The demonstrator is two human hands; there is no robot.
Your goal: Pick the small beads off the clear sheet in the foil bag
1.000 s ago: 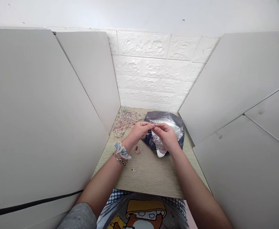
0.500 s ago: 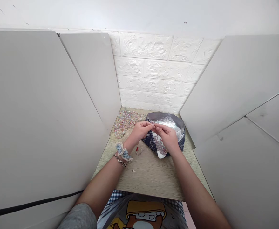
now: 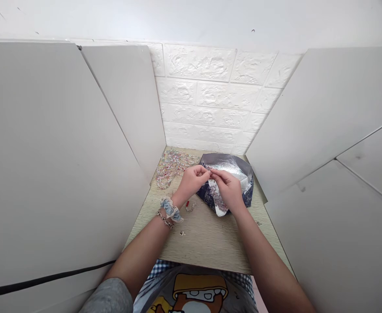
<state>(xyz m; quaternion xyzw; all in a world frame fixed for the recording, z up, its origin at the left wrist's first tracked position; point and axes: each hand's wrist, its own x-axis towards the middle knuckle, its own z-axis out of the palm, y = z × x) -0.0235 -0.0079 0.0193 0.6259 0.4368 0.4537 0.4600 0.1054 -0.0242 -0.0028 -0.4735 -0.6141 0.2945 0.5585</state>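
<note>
My left hand (image 3: pixel 193 179) and my right hand (image 3: pixel 228 187) meet fingertip to fingertip above the near edge of an open bag (image 3: pixel 226 163) with a silvery lining and dark blue patterned outside. Both hands are pinched; whatever is between the fingertips is too small to make out. Small pinkish beads (image 3: pixel 219 198) lie on the bag's silvery flap beside my right hand. Under my left wrist, a short curved string of pale and red beads (image 3: pixel 190 206) rests on the wooden table. A pile of multicoloured bead strands (image 3: pixel 171 167) spreads behind my left hand.
Grey panels (image 3: pixel 122 100) stand close on the left and right, with a white brick-pattern wall (image 3: pixel 207 95) behind. A tiny dark and white piece (image 3: pixel 182 233) lies near the table's front, and a small bit (image 3: pixel 259 223) lies at the right.
My left hand and forearm have shifted slightly, the wrist a little to the right. The fingertips of both hands stay together over the bag; the other things lie as before.
</note>
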